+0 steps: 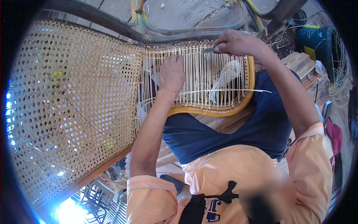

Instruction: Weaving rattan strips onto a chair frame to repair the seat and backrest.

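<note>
A curved wooden chair frame (pixel 223 113) lies across my lap, strung with pale cane strands (pixel 197 71) running mostly up and down the picture. My left hand (pixel 172 74) rests on the strands near their left side, fingers stretched out together. At the far rail, my right hand (pixel 236 43) pinches a small dark flat tool (pixel 209 50), whose exact kind I cannot make out. Thin crosswise strands pass under the two hands. Nearer me another crosswise strand (pixel 257 90) crosses the panel, its loose end sticking out past the right edge of the frame.
A finished woven cane panel (pixel 74 93) fills the left side, joined to the same chair. Dark curved rails (pixel 93 16) extend beyond it. Wooden blocks (pixel 298 61) and a dark green bin (pixel 317 43) with loose cane stand at the right.
</note>
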Tool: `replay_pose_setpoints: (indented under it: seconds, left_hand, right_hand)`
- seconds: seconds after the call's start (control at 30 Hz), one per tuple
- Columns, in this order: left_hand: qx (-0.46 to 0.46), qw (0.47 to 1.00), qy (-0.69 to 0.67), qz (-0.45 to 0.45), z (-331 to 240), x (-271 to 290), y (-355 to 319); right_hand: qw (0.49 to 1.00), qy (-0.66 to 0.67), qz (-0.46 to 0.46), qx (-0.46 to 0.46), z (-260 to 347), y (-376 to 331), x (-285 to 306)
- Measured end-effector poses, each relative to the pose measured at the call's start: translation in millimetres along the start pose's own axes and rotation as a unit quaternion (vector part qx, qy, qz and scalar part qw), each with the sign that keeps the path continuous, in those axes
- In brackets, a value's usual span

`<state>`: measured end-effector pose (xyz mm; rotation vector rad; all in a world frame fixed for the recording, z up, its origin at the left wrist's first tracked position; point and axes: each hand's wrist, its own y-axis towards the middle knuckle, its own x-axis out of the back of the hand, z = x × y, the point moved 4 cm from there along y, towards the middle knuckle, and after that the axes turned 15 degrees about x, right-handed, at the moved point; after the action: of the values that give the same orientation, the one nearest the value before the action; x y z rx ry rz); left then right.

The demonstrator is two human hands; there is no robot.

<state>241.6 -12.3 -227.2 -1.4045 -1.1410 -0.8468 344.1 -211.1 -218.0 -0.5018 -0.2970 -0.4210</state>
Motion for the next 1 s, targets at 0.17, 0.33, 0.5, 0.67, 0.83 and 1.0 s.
replay_pose_setpoints:
  seconds: [0.17,0.33,0.5,0.67,0.83,1.0]
  left_hand:
    - [-0.009,0.999,0.021,-0.036,-1.7,-7.1,-4.9]
    - [-0.013,0.997,0.018,-0.078,-1.8,-13.1,-8.8]
    - [0.032,0.997,0.029,-0.060,-24.3,-1.5,-8.6]
    - [-0.049,0.995,-0.082,0.013,-92.8,-11.8,-8.7]
    - [-0.062,0.990,-0.123,-0.010,-109.1,-22.7,-1.6]
    - [-0.054,0.993,-0.105,0.014,-117.8,-29.7,0.2]
  right_hand:
    - [0.982,0.052,0.177,-0.038,18.2,0.4,-17.2]
    - [0.997,0.065,-0.049,0.015,1.3,-1.3,-1.5]
    - [0.983,0.002,-0.174,0.050,-36.6,-57.2,34.4]
    - [0.985,-0.143,-0.094,-0.023,-86.8,-88.0,27.4]
    - [0.995,-0.082,-0.059,-0.010,-107.7,-84.6,15.6]
    - [0.983,-0.114,-0.141,0.029,-106.6,-80.5,16.1]
